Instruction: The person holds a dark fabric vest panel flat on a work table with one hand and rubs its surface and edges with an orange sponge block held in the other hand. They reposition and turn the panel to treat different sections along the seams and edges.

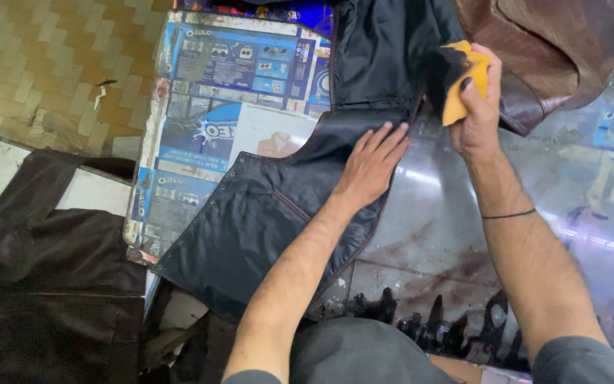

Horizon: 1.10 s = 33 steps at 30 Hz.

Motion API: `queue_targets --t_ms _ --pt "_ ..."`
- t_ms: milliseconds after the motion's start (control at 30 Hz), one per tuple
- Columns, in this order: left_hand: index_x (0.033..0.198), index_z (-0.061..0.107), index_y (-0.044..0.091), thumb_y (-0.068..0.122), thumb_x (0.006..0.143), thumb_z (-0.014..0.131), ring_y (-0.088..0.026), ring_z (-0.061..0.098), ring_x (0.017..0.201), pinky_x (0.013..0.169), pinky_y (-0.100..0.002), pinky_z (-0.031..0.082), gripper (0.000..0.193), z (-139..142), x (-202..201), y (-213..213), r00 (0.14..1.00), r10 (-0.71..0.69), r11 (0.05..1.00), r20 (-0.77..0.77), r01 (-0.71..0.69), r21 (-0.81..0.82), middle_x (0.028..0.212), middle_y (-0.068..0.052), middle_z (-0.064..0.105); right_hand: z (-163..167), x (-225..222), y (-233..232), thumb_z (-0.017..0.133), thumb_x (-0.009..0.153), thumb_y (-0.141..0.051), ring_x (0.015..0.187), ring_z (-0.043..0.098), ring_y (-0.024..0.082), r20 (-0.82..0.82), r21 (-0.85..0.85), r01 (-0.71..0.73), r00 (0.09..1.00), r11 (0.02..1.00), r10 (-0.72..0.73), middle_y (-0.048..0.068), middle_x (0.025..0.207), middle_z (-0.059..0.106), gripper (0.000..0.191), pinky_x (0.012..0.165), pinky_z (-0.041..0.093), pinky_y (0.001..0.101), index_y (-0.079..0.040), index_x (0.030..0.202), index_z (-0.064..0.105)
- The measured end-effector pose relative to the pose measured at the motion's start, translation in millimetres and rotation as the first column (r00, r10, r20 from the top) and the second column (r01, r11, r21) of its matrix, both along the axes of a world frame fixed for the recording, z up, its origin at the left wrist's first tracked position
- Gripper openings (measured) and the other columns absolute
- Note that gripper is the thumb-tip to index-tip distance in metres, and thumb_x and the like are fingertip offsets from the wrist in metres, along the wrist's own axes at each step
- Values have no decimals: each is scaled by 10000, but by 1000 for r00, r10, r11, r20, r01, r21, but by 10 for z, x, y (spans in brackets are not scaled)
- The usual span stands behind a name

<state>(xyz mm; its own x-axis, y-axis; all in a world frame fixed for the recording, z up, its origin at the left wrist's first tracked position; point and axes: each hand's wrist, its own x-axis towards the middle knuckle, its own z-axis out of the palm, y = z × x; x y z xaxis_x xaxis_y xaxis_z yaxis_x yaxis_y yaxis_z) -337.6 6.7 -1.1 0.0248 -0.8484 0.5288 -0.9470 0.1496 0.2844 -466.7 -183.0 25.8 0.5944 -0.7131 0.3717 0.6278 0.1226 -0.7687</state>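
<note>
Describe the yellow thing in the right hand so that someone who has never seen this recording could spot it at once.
Start at the black garment spread on the worktable. Its upper edge leads to the right hand, which pinches a small yellow sponge with a blackened face. Everything beside it is black or brown.

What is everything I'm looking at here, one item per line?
Black garment: one, black lining with brown piping, spread across the worktop.
Yellow sponge: one, yellow with a blackened end, above the garment.
Brown leather: one piece, top right.
Printed cardboard: one sheet, blue and white, under the garment.
Dark garment pile: one, lower left.
Tiled floor: tan, top left.
Left hand: flat on the black garment.
Right hand: fingers gripping the yellow sponge.
</note>
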Motion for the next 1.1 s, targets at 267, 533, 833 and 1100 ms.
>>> queue_targets --t_ms 267,533,833,1100 --pt "1383 630 98 265 955 639 -257 355 1497 1165 -567 317 460 -335 163 -180 990 120 980 72 -130 154 1599 -61 417 -453 -534 -301 813 927 -134 1295 579 173 -423 -453 -86 897 887 -129 81 1399 553 575 1140 477 310 -110 1442 558" --pt "1351 663 142 272 931 641 -295 255 1546 1222 -637 226 440 -262 115 26 988 149 976 -35 -141 165 1623 -89 370 -273 -410 32 902 802 -125 1215 563 343 -252 -967 -193 651 166 -716 138 1378 599 485 1019 474 432 -154 1266 766" --pt "1250 674 79 264 852 676 -321 270 1540 1243 -648 202 439 -268 90 159 975 179 972 -133 -154 178 1617 -112 375 -223 -342 212 844 729 -206 1115 554 302 -259 -908 -417 633 -40 -730 60 1333 633 493 929 467 430 -244 1219 803" --pt "1305 674 158 224 953 653 -304 262 1592 1302 -630 202 359 -330 113 284 987 127 972 -102 -103 210 1654 -71 375 -105 -278 213 884 880 -238 1102 573 299 -238 -935 -355 610 7 -756 84 1317 637 382 916 488 391 -231 1250 787"
